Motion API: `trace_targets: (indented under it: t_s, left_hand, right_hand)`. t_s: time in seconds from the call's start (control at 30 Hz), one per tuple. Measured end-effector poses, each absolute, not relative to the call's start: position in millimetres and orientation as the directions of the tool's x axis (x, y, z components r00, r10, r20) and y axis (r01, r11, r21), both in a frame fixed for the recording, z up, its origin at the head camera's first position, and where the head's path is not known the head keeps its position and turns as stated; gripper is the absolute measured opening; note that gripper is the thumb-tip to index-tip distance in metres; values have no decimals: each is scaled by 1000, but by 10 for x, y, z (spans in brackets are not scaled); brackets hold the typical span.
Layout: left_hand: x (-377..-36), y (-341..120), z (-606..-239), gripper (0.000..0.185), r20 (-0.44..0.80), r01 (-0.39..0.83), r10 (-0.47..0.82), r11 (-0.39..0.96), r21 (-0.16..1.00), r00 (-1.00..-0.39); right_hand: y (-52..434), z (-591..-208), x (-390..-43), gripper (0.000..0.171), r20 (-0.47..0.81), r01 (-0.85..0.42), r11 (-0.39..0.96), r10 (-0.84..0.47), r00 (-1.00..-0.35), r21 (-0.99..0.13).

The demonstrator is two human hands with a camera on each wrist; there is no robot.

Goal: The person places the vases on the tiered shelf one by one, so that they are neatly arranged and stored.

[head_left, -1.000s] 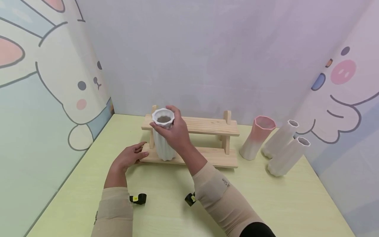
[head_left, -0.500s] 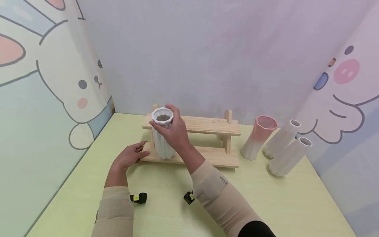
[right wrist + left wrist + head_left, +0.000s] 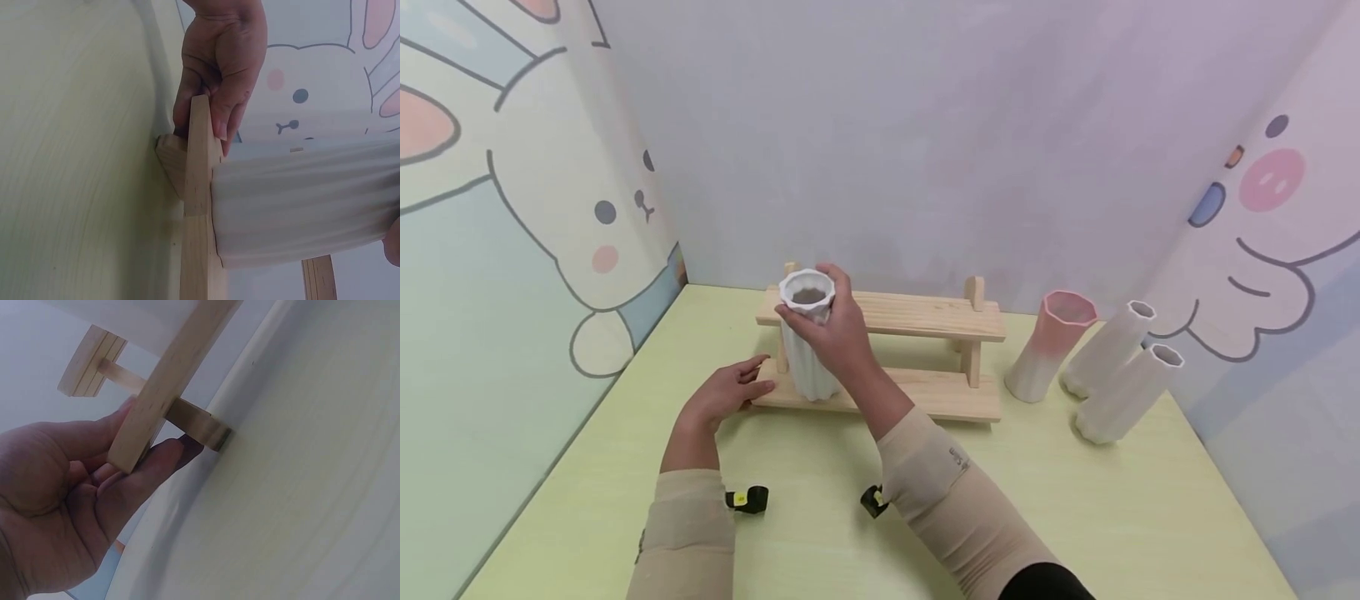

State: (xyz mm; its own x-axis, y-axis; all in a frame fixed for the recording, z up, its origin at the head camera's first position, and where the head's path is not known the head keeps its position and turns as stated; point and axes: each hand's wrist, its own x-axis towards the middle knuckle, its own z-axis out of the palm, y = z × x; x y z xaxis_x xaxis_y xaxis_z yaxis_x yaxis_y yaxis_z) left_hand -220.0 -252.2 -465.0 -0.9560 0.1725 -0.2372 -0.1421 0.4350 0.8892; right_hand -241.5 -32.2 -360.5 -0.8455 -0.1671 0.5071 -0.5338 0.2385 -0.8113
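A tall white fluted vase (image 3: pixel 805 358) stands upright near the left end of the lower tier of a two-tier wooden shelf (image 3: pixel 940 395). My right hand (image 3: pixel 841 333) grips it just under the scalloped rim, thumb in front and fingers behind. Seen from the right wrist, the base of the vase (image 3: pixel 300 206) meets the lower board. My left hand (image 3: pixel 726 394) holds the left end of that board. The left wrist view has its thumb on one face of the board (image 3: pixel 159 394) and fingers on the other.
Right of the shelf stands a pink-and-white vase (image 3: pixel 1048 350). Two white vases (image 3: pixel 1105 354) (image 3: pixel 1127 396) are close together further right. The pale yellow table (image 3: pixel 820 550) reaches back to a fabric backdrop with cartoon animals.
My right hand and the white vase have shifted slightly left and back on the lower tier. The left hand keeps its hold on the board's end.
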Motion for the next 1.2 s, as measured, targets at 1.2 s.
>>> trace_targets:
  t_s: [1.2]
  left_hand:
    - [-2188, -2527, -4650, 73, -250, -156, 169, 436, 886, -953]
  right_hand:
    - [-325, -3614, -2385, 87, 505, -527, 209, -152, -850, -824]
